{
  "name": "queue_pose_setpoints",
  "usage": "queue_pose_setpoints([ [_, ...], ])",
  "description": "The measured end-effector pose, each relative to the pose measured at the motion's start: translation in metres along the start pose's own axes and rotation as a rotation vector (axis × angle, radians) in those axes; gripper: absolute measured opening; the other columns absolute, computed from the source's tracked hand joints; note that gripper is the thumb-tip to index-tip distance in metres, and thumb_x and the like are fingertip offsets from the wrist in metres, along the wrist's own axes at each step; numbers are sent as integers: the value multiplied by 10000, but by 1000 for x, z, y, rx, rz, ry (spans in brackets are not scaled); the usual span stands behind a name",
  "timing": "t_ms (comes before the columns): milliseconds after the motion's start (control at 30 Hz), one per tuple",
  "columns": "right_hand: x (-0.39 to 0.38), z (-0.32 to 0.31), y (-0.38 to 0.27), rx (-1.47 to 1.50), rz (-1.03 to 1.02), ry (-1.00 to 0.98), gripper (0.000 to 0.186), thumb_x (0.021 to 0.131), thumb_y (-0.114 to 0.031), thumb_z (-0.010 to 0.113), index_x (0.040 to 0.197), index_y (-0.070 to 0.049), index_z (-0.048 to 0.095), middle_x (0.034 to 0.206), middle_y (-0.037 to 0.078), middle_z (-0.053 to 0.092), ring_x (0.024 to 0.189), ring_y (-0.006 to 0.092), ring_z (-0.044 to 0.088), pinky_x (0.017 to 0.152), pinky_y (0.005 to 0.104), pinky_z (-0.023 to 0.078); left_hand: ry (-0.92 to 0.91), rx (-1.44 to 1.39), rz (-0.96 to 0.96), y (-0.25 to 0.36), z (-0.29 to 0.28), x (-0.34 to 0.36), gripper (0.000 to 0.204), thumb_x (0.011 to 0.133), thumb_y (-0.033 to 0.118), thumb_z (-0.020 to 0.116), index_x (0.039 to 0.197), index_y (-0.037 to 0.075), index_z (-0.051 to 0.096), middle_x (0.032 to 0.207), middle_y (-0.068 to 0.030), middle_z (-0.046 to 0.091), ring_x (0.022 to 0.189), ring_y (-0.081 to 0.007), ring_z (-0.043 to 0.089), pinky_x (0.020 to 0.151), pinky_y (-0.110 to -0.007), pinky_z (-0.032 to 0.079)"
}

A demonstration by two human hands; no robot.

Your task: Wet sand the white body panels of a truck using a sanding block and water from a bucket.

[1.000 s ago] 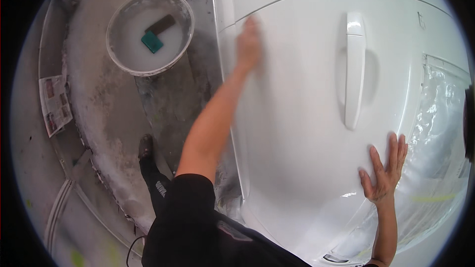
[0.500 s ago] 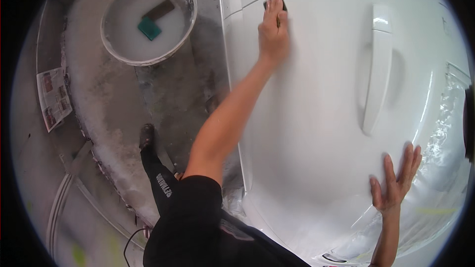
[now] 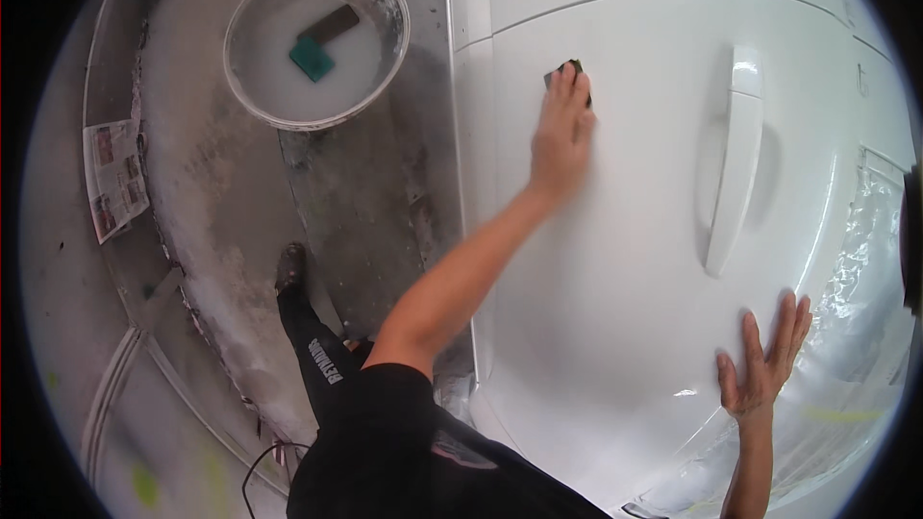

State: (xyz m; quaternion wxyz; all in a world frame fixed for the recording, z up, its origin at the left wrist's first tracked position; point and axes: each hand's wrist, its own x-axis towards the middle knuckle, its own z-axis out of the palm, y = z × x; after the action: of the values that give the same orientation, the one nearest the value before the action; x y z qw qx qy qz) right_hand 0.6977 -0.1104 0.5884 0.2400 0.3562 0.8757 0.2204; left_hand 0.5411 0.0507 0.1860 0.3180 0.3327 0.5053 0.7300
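Observation:
A white car door (image 3: pixel 635 231) with a raised door handle (image 3: pixel 735 163) fills the right half of the head view. My left hand (image 3: pixel 562 139) is pressed on the door's upper left part, with its fingers laid over a small dark flat sanding pad (image 3: pixel 579 67). Only the pad's edges show past my fingertips. Below the handle, my right hand (image 3: pixel 761 365) rests on the white panel with fingers spread, holding nothing. Left of the door, a round bucket (image 3: pixel 234 77) holds cloudy water, with a green block (image 3: pixel 311 59) and a dark brown block (image 3: pixel 332 25) in it.
Clear plastic film (image 3: pixel 851 317) covers the area right of the door. The concrete floor (image 3: pixel 207 192) is wet and stained. Newspaper (image 3: pixel 117 183) is fixed to a panel at the far left. My shoe (image 3: pixel 291 267) stands below the bucket; a thin black cable (image 3: pixel 252 476) curves at lower left.
My left hand has slid the pad down the door and slightly right, away from the upper seam. My right hand stays on the panel. The whole view has shifted a little.

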Motion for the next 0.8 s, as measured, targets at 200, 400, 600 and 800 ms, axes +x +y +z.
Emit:
queue_pose_setpoints([
  [200, 1, 5, -2, 40, -5, 26, 562, 928, -321, 692, 1446, -101, 699, 1687, 340, 380, 1591, 586, 269, 1279, 717, 176, 10, -67, -344, -45, -34, 92, 469, 1157, 249, 456, 1528, -19, 554, 1608, -245, 529, 1541, -411, 440, 1279, -429, 374],
  [400, -3, -3, 1, 21, 1, 9, 549, 922, -301, 690, 1425, -83, 706, 1687, 343, 377, 1588, 587, 273, 1277, 716, 178, -6, 79, -69, -20, -14, 19, 519, 1166, 272, 433, 1574, -43, 484, 1591, -268, 534, 1521, -404, 470, 1279, -443, 368],
  [600, 5, -1, -4, 20, -4, -14, 563, 925, -304, 685, 1438, -72, 686, 1690, 345, 366, 1590, 591, 261, 1270, 722, 186, -4, -37, -481, -55, -26, 84, 471, 1123, 185, 494, 1545, -18, 543, 1623, -241, 511, 1521, -399, 474, 1262, -469, 385],
  [800, 7, 3, -3, 28, -23, 25, 567, 949, -325, 678, 1455, -71, 668, 1701, 339, 342, 1587, 601, 245, 1256, 740, 201, 99, 123, -223, -69, -26, 85, 407, 1123, 179, 457, 1439, -32, 601, 1595, -226, 544, 1441, -427, 525, 1150, -555, 444],
])
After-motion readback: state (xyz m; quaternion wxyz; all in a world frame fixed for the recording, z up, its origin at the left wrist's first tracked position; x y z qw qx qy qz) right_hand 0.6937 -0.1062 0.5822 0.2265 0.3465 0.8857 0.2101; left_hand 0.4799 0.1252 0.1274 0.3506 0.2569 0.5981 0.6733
